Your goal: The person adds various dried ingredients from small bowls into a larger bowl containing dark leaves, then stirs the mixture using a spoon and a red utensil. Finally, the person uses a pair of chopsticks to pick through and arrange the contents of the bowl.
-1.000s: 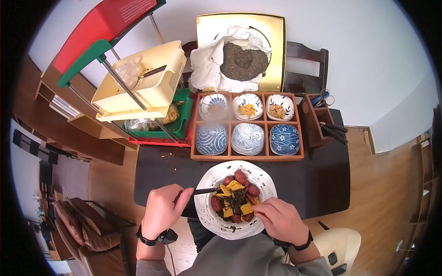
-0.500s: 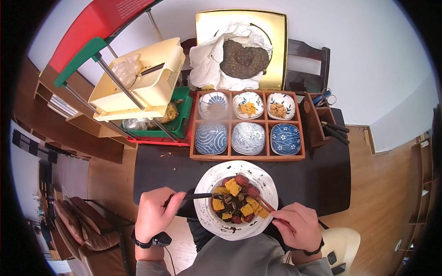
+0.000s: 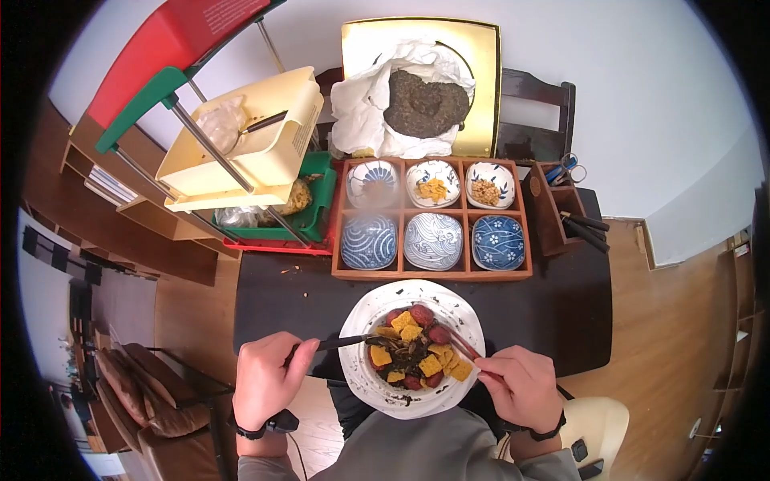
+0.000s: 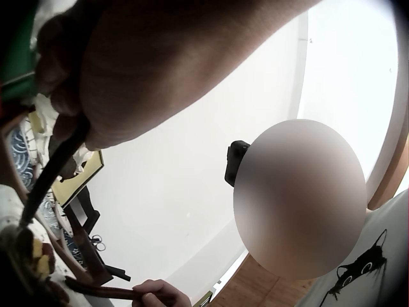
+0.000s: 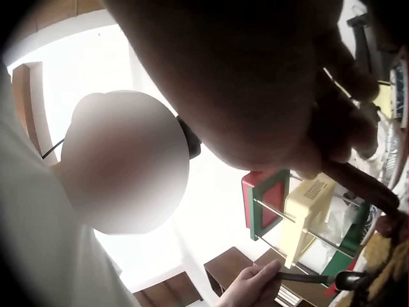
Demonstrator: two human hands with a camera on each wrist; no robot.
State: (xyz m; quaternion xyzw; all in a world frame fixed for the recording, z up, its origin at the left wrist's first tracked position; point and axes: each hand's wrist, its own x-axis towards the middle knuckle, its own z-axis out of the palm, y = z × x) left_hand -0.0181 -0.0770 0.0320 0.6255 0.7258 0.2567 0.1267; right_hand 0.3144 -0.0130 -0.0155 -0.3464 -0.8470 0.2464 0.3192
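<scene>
In the head view a white wide-rimmed bowl [image 3: 357, 385] holds dark tea leaves [image 3: 413, 348], red dates [image 3: 421, 313] and yellow square pieces [image 3: 380, 355]. At its left, my left hand [image 3: 269, 370] grips the black handle of a spoon [image 3: 341, 342]. The spoon's dark metal end [image 5: 350, 280] reaches into the mix in the right wrist view. My right hand [image 3: 523, 388], at the bowl's right rim, pinches slim brown wooden tongs [image 4: 102, 291]. Their tip is over the dates and yellow pieces. A yellow piece [image 3: 460, 369] lies close to the right fingertips.
Beyond the bowl stands a six-part wooden tray [image 3: 433, 275] with patterned dishes. A pressed tea cake [image 3: 425, 104] lies on white paper behind it. Stacked plastic bins [image 3: 241, 148] fill the left, and a wooden tool holder [image 3: 549, 210] stands right of the tray.
My right hand has moved right from inside the bowl to its rim, with the tongs. The left hand has shifted slightly left and down; yellow pieces have been rearranged.
</scene>
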